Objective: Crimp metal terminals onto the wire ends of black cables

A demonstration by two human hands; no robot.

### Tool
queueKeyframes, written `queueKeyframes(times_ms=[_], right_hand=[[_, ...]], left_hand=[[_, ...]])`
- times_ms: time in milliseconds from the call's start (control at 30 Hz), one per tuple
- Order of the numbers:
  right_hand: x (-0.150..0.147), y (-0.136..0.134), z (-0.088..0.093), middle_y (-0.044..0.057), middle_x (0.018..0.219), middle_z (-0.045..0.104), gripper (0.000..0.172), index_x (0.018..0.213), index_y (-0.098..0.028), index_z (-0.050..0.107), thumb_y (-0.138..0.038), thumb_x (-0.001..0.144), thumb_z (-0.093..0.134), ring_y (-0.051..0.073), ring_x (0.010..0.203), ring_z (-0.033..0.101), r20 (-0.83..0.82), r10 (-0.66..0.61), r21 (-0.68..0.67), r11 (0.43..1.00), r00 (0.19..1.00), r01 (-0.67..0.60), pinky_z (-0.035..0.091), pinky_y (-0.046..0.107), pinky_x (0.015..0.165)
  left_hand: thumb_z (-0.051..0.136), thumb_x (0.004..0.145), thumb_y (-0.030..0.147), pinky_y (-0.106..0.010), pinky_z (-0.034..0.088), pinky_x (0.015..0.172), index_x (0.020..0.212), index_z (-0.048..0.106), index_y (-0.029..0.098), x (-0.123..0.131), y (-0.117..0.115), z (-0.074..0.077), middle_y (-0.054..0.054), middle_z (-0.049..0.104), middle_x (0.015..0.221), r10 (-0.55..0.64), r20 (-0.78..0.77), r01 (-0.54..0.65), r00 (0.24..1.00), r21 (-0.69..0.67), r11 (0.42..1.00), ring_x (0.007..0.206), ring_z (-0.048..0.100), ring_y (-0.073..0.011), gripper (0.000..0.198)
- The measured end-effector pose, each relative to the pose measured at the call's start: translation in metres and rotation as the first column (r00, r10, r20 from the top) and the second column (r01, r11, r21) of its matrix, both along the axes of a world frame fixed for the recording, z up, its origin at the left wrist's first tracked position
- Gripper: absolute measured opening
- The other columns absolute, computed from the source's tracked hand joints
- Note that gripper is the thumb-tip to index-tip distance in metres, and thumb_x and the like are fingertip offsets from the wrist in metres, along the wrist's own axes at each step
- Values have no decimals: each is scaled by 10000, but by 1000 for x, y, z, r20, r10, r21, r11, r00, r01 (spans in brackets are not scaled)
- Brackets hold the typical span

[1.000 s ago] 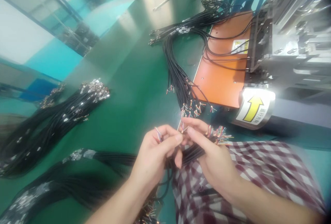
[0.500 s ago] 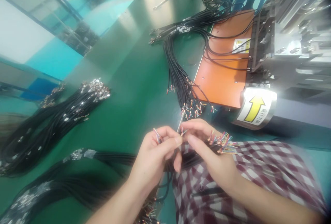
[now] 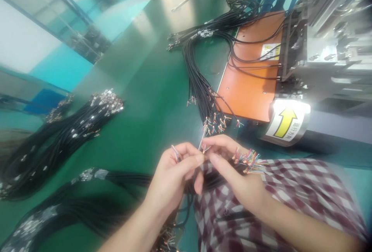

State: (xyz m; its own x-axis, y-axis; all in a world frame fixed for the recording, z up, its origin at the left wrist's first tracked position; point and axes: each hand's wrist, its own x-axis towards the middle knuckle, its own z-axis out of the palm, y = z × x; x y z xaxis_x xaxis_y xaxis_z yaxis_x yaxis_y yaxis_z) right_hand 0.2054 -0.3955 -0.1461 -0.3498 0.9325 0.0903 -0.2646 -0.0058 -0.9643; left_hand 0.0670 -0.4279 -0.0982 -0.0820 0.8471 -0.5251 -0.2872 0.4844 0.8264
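My left hand (image 3: pixel 181 164) is closed, its thumb and forefinger pinching the end of a black cable, where thin coloured wires (image 3: pixel 205 149) fan out. A thin pale rod (image 3: pixel 201 140) sticks up beside the pinch; its kind is unclear. Another slim, pale piece (image 3: pixel 175 152) pokes out between the left fingers. My right hand (image 3: pixel 236 170) is closed around the same wire ends with thumb and forefinger. Beyond its knuckles shows a cluster of stripped cable ends (image 3: pixel 250 161) with coloured wires. Their black cables (image 3: pixel 213 180) pass beneath the right hand over my lap; whether the palm grips them is hidden.
Black cables (image 3: pixel 194 66) with stripped ends hang across the green surface (image 3: pixel 145 89) ahead. To the right stand an orange plate (image 3: pixel 250 77), a metal machine (image 3: pixel 328 50) and a yellow-arrow label (image 3: pixel 286 122). More cable bundles (image 3: pixel 64 135) lie left. Checked cloth (image 3: pixel 290 194) covers my lap.
Almost nothing differs. Both hands keep the same grip on the cable end, and the view has shifted very slightly.
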Motion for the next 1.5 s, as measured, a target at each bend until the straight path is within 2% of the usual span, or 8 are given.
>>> queueKeyframes(times_ms=[233, 467, 600, 667, 800, 1500], right_hand=[[0, 0, 2, 11, 950, 658, 273, 1081, -235, 645, -121, 853, 548, 132, 779, 607, 24, 18, -8, 1000, 1000, -18, 484, 265, 718], [0, 1, 2, 6, 866, 651, 166, 979, -220, 633, -136, 859, 555, 134, 752, 600, 23, -2, -22, 1000, 1000, 2, 489, 256, 684], [1, 1, 4, 23, 960, 662, 282, 1098, -228, 607, -118, 842, 564, 154, 816, 613, 16, 39, 2, 999, 999, -39, 495, 289, 731], [2, 2, 5, 26, 953, 661, 269, 1076, -221, 623, -115, 836, 563, 156, 801, 612, 39, 45, 18, 999, 998, -46, 491, 297, 726], [2, 2, 5, 30, 927, 664, 227, 1040, -207, 636, -125, 843, 558, 155, 784, 616, 40, 27, 24, 999, 999, -27, 495, 295, 713], [3, 1, 3, 35, 902, 680, 261, 1043, -218, 662, -102, 832, 559, 164, 776, 642, 27, -22, 82, 996, 999, 19, 544, 310, 718]], left_hand=[[693, 751, 237, -195, 200, 445, 617, 547, 139, 1, 1, 1, 113, 309, 391, -7, -2, 7, 1000, 2, 1000, 305, 490, -76, 221], [691, 753, 238, -189, 202, 445, 626, 559, 135, 0, 1, 0, 113, 304, 389, 0, -4, 0, 1000, 5, 1000, 310, 492, -79, 209], [693, 757, 243, -187, 216, 441, 623, 562, 135, -1, 1, 0, 110, 311, 390, -16, 6, 16, 1000, 4, 1000, 310, 491, -82, 216], [696, 755, 247, -185, 221, 439, 621, 564, 135, -1, 1, 0, 109, 310, 388, -18, 9, 18, 1000, 3, 1000, 310, 491, -84, 219], [696, 755, 252, -184, 220, 435, 623, 564, 137, 0, 0, 1, 111, 302, 388, -19, 8, 19, 1000, 0, 1000, 307, 482, -80, 219], [708, 735, 264, -183, 239, 438, 620, 561, 136, 0, 0, 1, 113, 295, 392, 0, 4, 0, 1000, 2, 1000, 309, 479, -82, 226]])
